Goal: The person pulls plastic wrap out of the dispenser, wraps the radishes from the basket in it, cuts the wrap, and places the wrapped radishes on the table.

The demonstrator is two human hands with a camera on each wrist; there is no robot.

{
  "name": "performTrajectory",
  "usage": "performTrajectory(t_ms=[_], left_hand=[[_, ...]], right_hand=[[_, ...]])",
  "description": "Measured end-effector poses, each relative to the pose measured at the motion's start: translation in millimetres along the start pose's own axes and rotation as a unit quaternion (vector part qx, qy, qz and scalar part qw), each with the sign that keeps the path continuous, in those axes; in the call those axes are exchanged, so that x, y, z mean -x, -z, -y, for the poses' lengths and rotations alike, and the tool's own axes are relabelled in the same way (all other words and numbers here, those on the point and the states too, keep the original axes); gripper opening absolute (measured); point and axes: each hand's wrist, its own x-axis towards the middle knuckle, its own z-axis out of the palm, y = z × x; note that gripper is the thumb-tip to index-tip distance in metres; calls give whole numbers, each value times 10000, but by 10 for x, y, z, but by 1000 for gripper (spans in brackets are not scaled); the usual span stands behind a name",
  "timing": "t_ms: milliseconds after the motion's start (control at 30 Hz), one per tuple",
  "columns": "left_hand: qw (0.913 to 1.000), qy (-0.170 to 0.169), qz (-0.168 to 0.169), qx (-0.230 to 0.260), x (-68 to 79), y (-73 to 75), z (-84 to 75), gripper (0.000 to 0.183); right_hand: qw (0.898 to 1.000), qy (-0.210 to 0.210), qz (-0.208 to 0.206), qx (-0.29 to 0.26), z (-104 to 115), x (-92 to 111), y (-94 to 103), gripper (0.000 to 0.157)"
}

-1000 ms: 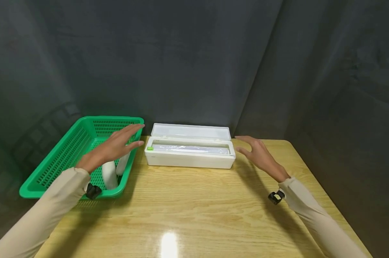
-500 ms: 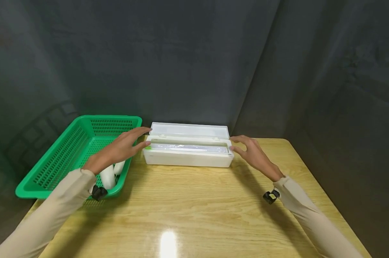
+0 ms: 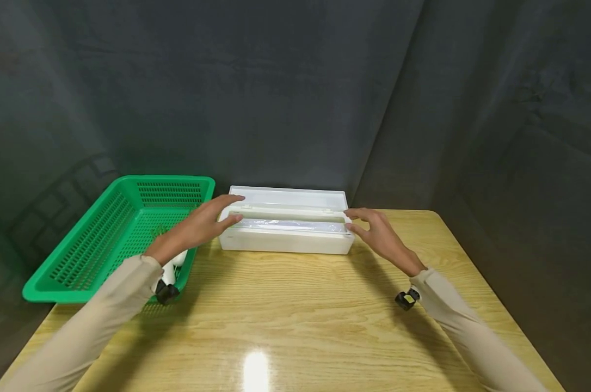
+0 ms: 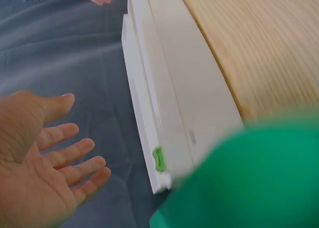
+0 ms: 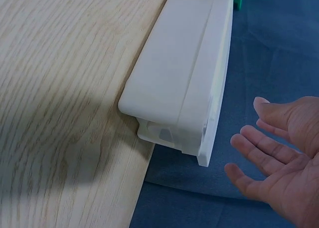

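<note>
A white cling-film dispenser box [image 3: 285,243] stands at the back of the table, its lid [image 3: 295,196] raised. Inside lies a shiny roll of clear film [image 3: 290,225]. The left wrist view shows a green slider [image 4: 159,159] near the box's left end. My left hand [image 3: 202,222] hovers over that end, thumb and fingers spread, holding nothing. At the opposite end my right hand [image 3: 381,237] has its thumb and fingers apart around the corner in the head view. In the right wrist view a gap shows between its fingers [image 5: 256,151] and the box.
A green slotted basket [image 3: 114,188] stands to the left, partly beneath my left forearm. White oblong things [image 3: 168,272] lie in it, partly hidden by the arm. Dark curtain [image 3: 285,98] hangs behind the wooden table [image 3: 295,305].
Both hands have come inward to the ends of the box. The left has travelled right from over the basket; the right has moved slightly left. The box and lid stay put.
</note>
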Motion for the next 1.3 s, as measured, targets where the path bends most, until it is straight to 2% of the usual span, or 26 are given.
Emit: performTrajectory(t_ms=[233, 533, 700, 1067, 1300], left_hand=[[9995, -273, -11, 146, -63, -111, -43, 56], [9994, -302, 28, 147, -127, -238, 6, 57], [9987, -391, 62, 312, -168, -304, 12, 56], [9982, -411, 97, 423, -244, -408, 4, 50], [9991, -255, 80, 342, -266, -454, -17, 50]], right_hand=[[9998, -126, 26, -132, 22, -9, -36, 36], [9997, 12, 2, -250, 34, -23, -99, 34], [9990, 37, -31, -455, 50, -31, -137, 34], [9979, 143, 40, -633, 90, -35, -205, 30], [9971, 340, 60, -675, 109, -73, -279, 28]])
